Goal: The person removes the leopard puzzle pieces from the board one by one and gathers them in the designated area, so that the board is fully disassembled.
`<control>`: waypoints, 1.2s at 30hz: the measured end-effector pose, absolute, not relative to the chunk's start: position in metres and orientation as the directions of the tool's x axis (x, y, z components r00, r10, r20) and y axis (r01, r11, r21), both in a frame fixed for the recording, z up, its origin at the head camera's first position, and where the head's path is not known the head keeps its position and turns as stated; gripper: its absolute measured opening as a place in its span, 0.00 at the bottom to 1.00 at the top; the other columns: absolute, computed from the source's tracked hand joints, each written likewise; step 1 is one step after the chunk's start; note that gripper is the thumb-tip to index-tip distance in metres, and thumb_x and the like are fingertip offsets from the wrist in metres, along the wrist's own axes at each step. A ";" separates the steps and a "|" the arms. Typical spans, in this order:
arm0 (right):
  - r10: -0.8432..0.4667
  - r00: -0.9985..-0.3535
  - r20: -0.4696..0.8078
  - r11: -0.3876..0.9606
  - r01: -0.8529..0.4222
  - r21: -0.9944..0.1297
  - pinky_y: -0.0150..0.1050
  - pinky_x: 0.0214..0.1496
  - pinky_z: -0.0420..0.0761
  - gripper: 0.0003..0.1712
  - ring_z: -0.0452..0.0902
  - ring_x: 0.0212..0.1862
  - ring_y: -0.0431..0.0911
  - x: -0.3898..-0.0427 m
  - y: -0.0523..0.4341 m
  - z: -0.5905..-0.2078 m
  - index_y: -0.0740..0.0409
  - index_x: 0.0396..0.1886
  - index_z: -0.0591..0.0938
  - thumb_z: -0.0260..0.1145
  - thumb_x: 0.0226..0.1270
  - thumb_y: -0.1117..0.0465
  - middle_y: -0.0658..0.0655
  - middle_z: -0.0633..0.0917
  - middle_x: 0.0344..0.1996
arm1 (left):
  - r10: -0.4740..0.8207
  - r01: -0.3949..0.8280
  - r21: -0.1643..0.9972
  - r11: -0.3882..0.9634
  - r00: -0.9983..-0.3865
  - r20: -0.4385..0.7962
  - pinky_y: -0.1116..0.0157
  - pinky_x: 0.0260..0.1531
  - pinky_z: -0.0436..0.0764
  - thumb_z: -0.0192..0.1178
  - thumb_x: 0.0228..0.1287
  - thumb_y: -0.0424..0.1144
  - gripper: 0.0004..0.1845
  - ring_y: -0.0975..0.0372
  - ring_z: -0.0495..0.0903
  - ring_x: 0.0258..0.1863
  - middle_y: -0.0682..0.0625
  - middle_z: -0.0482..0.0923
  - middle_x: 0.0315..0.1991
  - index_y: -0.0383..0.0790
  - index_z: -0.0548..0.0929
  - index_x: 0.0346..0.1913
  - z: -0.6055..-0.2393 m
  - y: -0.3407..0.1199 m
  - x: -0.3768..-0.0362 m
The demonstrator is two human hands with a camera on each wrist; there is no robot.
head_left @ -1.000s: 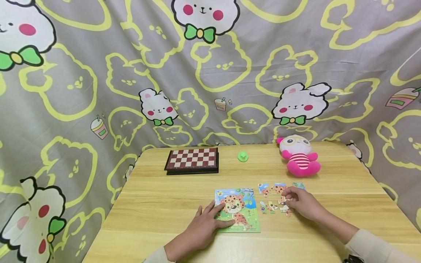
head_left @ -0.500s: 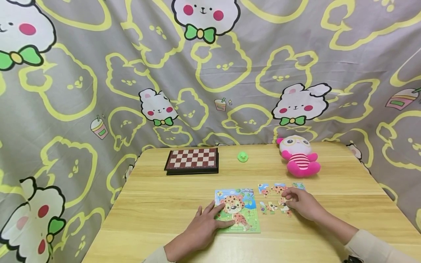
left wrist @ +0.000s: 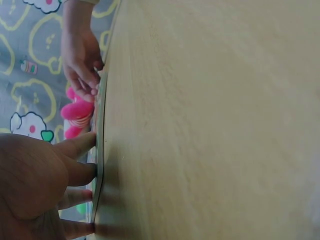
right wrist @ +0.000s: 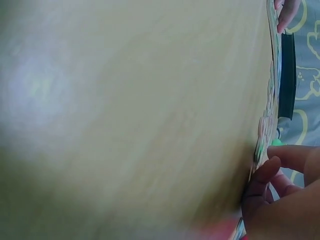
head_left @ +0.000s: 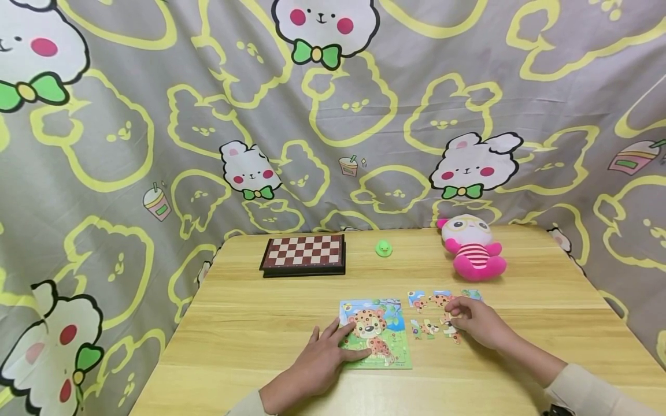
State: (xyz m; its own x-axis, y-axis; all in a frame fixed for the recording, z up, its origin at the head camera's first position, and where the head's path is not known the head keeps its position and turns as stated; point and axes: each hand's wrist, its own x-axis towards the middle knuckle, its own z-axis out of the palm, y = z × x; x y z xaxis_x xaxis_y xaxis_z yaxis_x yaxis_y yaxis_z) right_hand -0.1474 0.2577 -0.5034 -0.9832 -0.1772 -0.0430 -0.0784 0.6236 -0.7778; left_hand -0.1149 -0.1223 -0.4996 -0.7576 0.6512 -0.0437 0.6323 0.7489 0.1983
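Loose puzzle pieces (head_left: 434, 315) lie under the right hand's (head_left: 481, 323) grip.

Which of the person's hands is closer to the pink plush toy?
The right hand: it sits at the loose puzzle pieces, just in front of the pink plush toy. The left hand rests on the puzzle board, farther away.
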 end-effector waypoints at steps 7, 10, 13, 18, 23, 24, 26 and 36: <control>-0.174 -0.982 -0.071 0.591 -0.046 -0.805 0.32 0.33 0.78 0.13 0.75 0.39 0.45 -0.148 0.257 -0.504 0.64 0.47 0.81 0.67 0.63 0.67 0.56 0.81 0.40 | 0.647 0.625 0.212 0.751 -0.761 -0.050 0.29 0.56 0.62 0.51 0.70 0.31 0.33 0.40 0.56 0.72 0.51 0.58 0.75 0.81 0.70 0.62 -0.500 -0.122 -0.115; -0.169 -0.982 -0.084 0.581 -0.031 -0.813 0.33 0.32 0.78 0.13 0.75 0.37 0.44 -0.149 0.256 -0.503 0.64 0.47 0.81 0.66 0.63 0.68 0.57 0.81 0.40 | 0.641 0.614 0.227 0.755 -0.765 -0.061 0.29 0.57 0.61 0.50 0.71 0.32 0.32 0.41 0.55 0.73 0.50 0.58 0.75 0.81 0.71 0.62 -0.500 -0.122 -0.115; -0.175 -0.981 -0.088 0.568 -0.028 -0.822 0.34 0.32 0.79 0.13 0.75 0.37 0.44 -0.148 0.254 -0.501 0.65 0.48 0.80 0.66 0.63 0.69 0.57 0.81 0.39 | 0.637 0.610 0.231 0.758 -0.768 -0.065 0.29 0.57 0.61 0.50 0.71 0.32 0.32 0.41 0.54 0.73 0.51 0.58 0.75 0.81 0.71 0.62 -0.500 -0.122 -0.115; -0.194 -0.976 -0.094 0.534 -0.025 -0.845 0.35 0.32 0.81 0.15 0.77 0.36 0.45 -0.148 0.250 -0.499 0.67 0.48 0.80 0.67 0.62 0.69 0.58 0.81 0.39 | 0.634 0.606 0.232 0.761 -0.770 -0.070 0.29 0.58 0.60 0.51 0.71 0.32 0.32 0.41 0.54 0.73 0.51 0.57 0.75 0.81 0.71 0.62 -0.500 -0.122 -0.115; -0.213 -0.973 -0.087 0.512 -0.035 -0.859 0.35 0.33 0.82 0.14 0.78 0.35 0.45 -0.149 0.244 -0.498 0.68 0.48 0.80 0.66 0.62 0.69 0.59 0.81 0.39 | 0.632 0.603 0.234 0.763 -0.771 -0.074 0.29 0.59 0.59 0.50 0.71 0.31 0.33 0.41 0.54 0.73 0.50 0.57 0.76 0.81 0.71 0.62 -0.500 -0.121 -0.115; -0.219 -0.972 -0.082 0.513 -0.043 -0.858 0.34 0.33 0.81 0.14 0.78 0.35 0.45 -0.150 0.242 -0.498 0.68 0.48 0.80 0.67 0.62 0.69 0.59 0.81 0.39 | 0.632 0.603 0.234 0.763 -0.771 -0.074 0.29 0.59 0.59 0.50 0.71 0.31 0.33 0.41 0.54 0.73 0.50 0.57 0.75 0.81 0.71 0.62 -0.500 -0.121 -0.115; -0.223 -0.972 -0.079 0.515 -0.049 -0.856 0.34 0.34 0.81 0.15 0.78 0.36 0.45 -0.150 0.239 -0.497 0.67 0.48 0.80 0.67 0.62 0.69 0.59 0.82 0.39 | 0.633 0.604 0.233 0.762 -0.771 -0.072 0.29 0.58 0.60 0.49 0.71 0.31 0.33 0.41 0.54 0.73 0.50 0.57 0.75 0.81 0.71 0.62 -0.500 -0.121 -0.115; -0.280 -0.958 -0.062 0.491 -0.088 -0.866 0.36 0.30 0.81 0.14 0.77 0.33 0.46 -0.153 0.219 -0.494 0.67 0.47 0.81 0.67 0.61 0.70 0.59 0.81 0.38 | 0.634 0.606 0.234 0.760 -0.770 -0.066 0.29 0.58 0.60 0.50 0.71 0.31 0.32 0.41 0.54 0.73 0.51 0.57 0.75 0.81 0.71 0.62 -0.501 -0.122 -0.115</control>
State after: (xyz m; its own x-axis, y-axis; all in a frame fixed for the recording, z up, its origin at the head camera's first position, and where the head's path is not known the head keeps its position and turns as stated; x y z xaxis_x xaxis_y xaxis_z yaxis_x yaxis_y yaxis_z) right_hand -0.1528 0.2188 -0.4937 -0.9580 -0.2802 -0.0616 -0.0881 0.4914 -0.8664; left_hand -0.1154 -0.1216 -0.5012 -0.7704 0.6341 -0.0661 0.6058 0.7604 0.2340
